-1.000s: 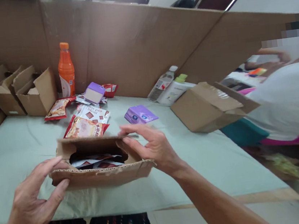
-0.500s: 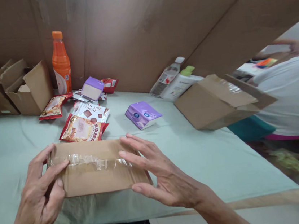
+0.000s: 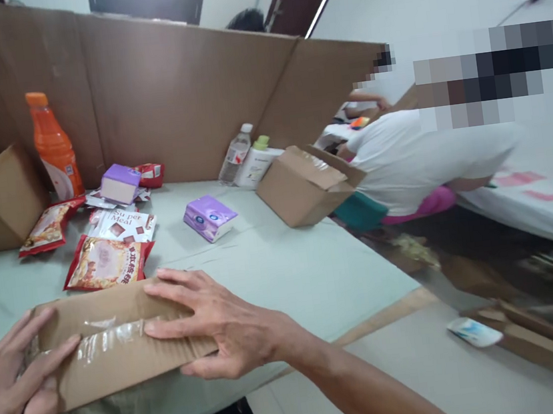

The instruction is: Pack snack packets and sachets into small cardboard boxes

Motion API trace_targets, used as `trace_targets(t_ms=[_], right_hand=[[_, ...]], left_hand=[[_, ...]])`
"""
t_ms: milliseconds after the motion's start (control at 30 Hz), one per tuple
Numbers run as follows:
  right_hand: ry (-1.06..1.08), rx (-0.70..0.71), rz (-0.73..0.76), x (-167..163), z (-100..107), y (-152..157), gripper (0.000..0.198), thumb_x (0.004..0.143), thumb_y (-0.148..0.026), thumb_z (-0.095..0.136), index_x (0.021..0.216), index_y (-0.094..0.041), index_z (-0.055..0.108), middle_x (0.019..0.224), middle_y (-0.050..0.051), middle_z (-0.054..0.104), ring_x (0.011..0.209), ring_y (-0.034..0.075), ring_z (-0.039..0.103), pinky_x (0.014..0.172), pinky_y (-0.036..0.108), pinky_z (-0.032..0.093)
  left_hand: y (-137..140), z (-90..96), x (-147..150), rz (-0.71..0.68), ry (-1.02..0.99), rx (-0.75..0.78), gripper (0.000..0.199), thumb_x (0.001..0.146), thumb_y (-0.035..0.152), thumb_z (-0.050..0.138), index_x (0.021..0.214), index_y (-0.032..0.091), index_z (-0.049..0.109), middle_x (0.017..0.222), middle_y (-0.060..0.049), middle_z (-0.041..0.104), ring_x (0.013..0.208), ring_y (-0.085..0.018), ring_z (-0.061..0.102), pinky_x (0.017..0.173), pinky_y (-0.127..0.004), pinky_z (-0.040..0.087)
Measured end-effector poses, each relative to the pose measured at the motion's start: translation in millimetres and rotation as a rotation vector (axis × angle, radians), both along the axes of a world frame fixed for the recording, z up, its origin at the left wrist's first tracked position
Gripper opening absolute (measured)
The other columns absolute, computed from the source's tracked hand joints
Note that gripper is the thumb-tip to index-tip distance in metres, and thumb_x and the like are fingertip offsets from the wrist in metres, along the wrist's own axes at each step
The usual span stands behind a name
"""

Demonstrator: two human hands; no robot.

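A closed cardboard box lies at the table's near edge, clear tape running along its top seam. My left hand grips its left end, fingers on top and thumb at the near side. At the right end, my right hand holds the box with spread fingers over the top and the thumb on the near edge. Just behind the box is a red-edged snack packet; a white "Super Meal" packet lies partly under it. A purple tissue pack sits farther right.
An orange drink bottle stands before a cardboard partition. Along it lean a clear bottle and a white bottle with a green cap. An open box sits at the table's right edge. A person in white is beyond.
The view has swung to the right, so the table things sit farther left and more floor shows. Both hands stay on the box, which now looks slightly turned.
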State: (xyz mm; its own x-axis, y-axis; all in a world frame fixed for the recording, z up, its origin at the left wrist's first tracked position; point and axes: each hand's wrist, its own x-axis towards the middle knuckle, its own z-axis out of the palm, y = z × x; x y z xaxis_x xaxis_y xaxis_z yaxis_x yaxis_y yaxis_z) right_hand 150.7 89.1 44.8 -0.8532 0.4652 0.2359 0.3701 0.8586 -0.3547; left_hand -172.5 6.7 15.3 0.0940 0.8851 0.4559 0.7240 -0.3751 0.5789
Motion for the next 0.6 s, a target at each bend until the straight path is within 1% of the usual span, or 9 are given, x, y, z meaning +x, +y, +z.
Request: trace_targets(t_ms=[67,133,200,267,300,367,467,533,600], right_hand=[[0.016,0.009,-0.004,6,3,-8,0.053,0.09,-0.042,0.072,0.141,-0.027,0.069,0.169,0.014,0.04,0.161,0.034,0.023,0.121,0.063,0.034],[0.041,0.012,-0.03,21,3,-19,0.055,0.089,-0.037,0.072,0.142,-0.023,0.068,0.168,0.016,0.042,0.161,0.035,0.024,0.122,0.063,0.034],[0.065,0.015,-0.11,48,-2,-32,0.058,0.087,-0.033,0.072,0.145,-0.023,0.066,0.168,0.015,0.042,0.161,0.035,0.024,0.122,0.062,0.035],[0.086,0.027,-0.241,87,-10,-47,0.06,0.09,-0.031,0.069,0.149,-0.026,0.062,0.169,0.012,0.042,0.16,0.035,0.027,0.122,0.061,0.038],[0.095,0.034,-0.323,110,-15,-54,0.059,0.092,-0.031,0.068,0.15,-0.029,0.061,0.169,0.011,0.042,0.159,0.034,0.029,0.122,0.06,0.039],[0.109,0.053,-0.53,162,-26,-67,0.054,0.096,-0.034,0.064,0.15,-0.033,0.062,0.167,0.008,0.046,0.157,0.034,0.035,0.121,0.058,0.041],[0.132,0.094,-0.913,245,-43,-77,0.047,0.097,-0.043,0.063,0.142,-0.033,0.069,0.159,0.009,0.056,0.149,0.036,0.048,0.12,0.058,0.043],[0.159,0.121,-1.143,295,-52,-73,0.049,0.092,-0.05,0.065,0.135,-0.028,0.074,0.152,0.012,0.061,0.142,0.038,0.055,0.12,0.059,0.043],[0.192,0.153,-1.321,336,-61,-59,0.053,0.085,-0.054,0.068,0.128,-0.025,0.078,0.145,0.015,0.066,0.138,0.04,0.059,0.119,0.058,0.043]], left_hand=[[-3,1.1,8,-0.015,0.018,0.007,0.048,0.101,0.027,0.051,0.134,0.061,0.062,0.164,0.018,0.042,0.155,-0.043,0.034,0.127,-0.081,0.02],[-7,2.7,23,-0.038,0.034,-0.021,0.047,0.104,0.029,0.05,0.141,0.056,0.058,0.168,0.012,0.037,0.156,-0.039,0.033,0.129,-0.075,0.023],[-11,2.9,41,-0.04,0.019,-0.084,0.052,0.106,0.034,0.046,0.155,0.052,0.043,0.174,0.006,0.027,0.158,-0.038,0.032,0.127,-0.072,0.028],[-11,-0.9,57,-0.036,0.005,-0.128,0.058,0.108,0.039,0.042,0.162,0.051,0.028,0.177,0.002,0.02,0.157,-0.039,0.034,0.123,-0.074,0.033],[-9,-4.8,63,-0.042,0.015,-0.136,0.059,0.108,0.041,0.041,0.163,0.051,0.024,0.177,0.001,0.02,0.157,-0.04,0.036,0.121,-0.075,0.035],[-1,-17.2,71,-0.084,0.088,-0.109,0.058,0.107,0.045,0.043,0.163,0.05,0.026,0.176,-0.001,0.024,0.155,-0.041,0.039,0.116,-0.072,0.043],[15,-43.6,74,-0.203,0.237,-0.006,0.063,0.104,0.047,0.051,0.164,0.044,0.03,0.173,-0.006,0.031,0.15,-0.041,0.047,0.102,-0.056,0.062],[24,-61.6,73,-0.273,0.314,0.017,0.063,0.103,0.043,0.053,0.164,0.04,0.034,0.173,-0.008,0.033,0.145,-0.038,0.054,0.095,-0.047,0.066],[26,-77.1,72,-0.328,0.362,0.015,0.062,0.103,0.037,0.055,0.162,0.039,0.039,0.172,-0.01,0.035,0.14,-0.036,0.061,0.095,-0.042,0.066]])
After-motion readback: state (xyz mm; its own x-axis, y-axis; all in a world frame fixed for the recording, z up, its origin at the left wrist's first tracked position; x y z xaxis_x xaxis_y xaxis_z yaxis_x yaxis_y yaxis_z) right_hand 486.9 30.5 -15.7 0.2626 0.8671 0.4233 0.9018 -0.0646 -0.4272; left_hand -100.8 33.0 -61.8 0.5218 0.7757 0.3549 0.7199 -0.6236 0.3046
